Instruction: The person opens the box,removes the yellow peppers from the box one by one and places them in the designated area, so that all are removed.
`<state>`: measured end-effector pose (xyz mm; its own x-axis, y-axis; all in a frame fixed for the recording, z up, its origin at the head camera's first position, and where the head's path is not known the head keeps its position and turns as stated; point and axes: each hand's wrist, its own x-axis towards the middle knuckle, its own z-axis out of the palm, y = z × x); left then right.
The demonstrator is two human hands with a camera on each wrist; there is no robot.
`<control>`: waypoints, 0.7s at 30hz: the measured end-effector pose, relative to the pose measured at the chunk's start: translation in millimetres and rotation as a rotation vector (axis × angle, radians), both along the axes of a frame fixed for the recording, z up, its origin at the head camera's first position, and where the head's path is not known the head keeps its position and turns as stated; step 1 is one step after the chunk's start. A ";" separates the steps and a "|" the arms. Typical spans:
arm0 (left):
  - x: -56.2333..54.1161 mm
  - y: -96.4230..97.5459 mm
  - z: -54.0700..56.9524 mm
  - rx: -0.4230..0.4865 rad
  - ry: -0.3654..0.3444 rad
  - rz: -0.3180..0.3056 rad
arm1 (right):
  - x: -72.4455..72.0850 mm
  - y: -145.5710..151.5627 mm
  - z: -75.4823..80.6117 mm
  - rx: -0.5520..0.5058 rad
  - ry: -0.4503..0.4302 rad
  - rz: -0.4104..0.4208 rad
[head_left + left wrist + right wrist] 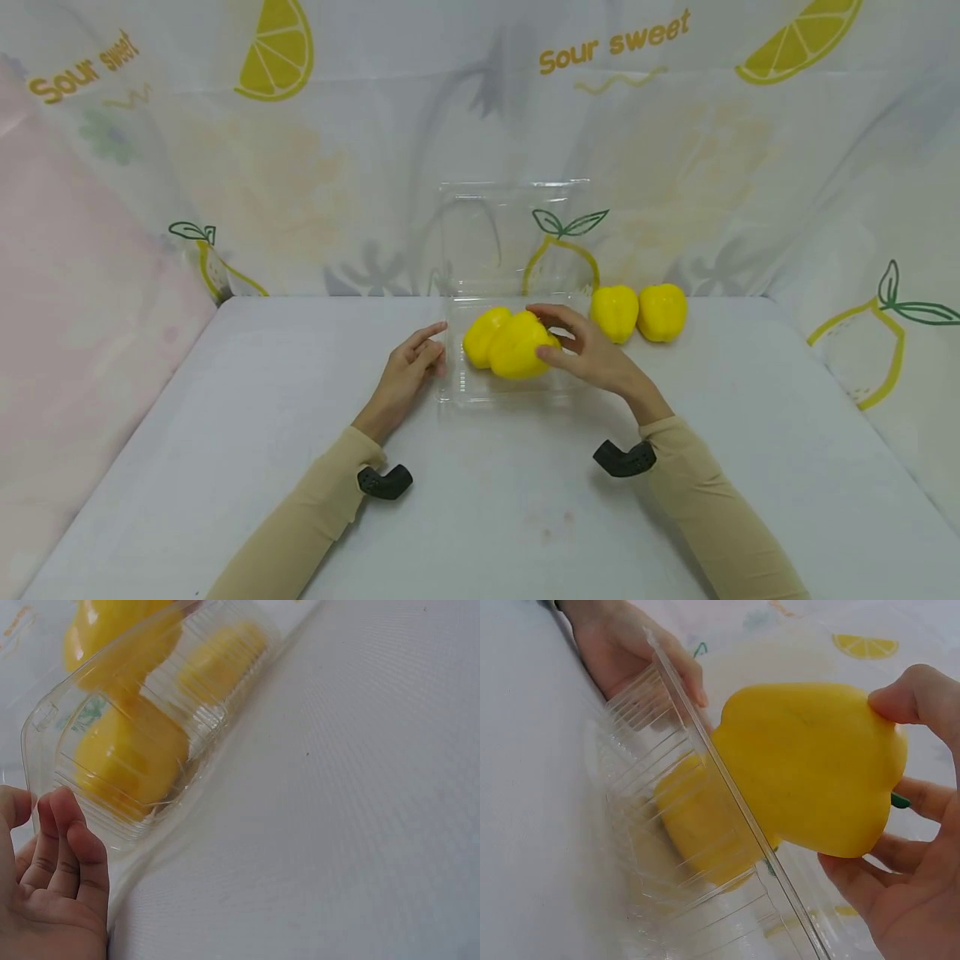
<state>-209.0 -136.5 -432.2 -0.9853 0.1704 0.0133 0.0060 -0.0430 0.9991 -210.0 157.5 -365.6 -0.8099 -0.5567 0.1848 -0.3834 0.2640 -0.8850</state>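
Observation:
My right hand (588, 354) holds a yellow bell pepper (517, 346) over the clear plastic clamshell box (495, 393). In the right wrist view, thumb and fingers grip the pepper (810, 765) from the stem end, with a bit of green stem between them. Another yellow bell pepper (135, 757) lies inside the box, seen through its wall. My left hand (408, 371) is at the box's left edge, fingers loosely bent and fingertips right at the rim in the left wrist view. The box's lid (480, 225) stands raised at the back.
Two more yellow bell peppers, one (615, 314) beside the other (663, 312), stand on the white table (480, 517) right of the box. Behind the table hangs a lemon-print cloth (390, 167). A black device (626, 458) sits at each wrist.

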 end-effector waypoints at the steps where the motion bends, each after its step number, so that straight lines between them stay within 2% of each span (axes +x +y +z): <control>1: -0.1 0.0 -0.2 0.002 -0.001 0.001 | -0.1 0.1 0.3 -0.005 -0.001 0.005; 21: -0.1 -0.4 -0.3 -0.005 -0.012 -0.007 | 1.7 9.6 8.5 0.049 0.001 -0.053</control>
<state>-209.1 -136.9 -432.5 -0.9841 0.1774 0.0008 -0.0060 -0.0375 0.9993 -208.3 167.1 -357.1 -0.8382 -0.5216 0.1591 -0.3687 0.3271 -0.8701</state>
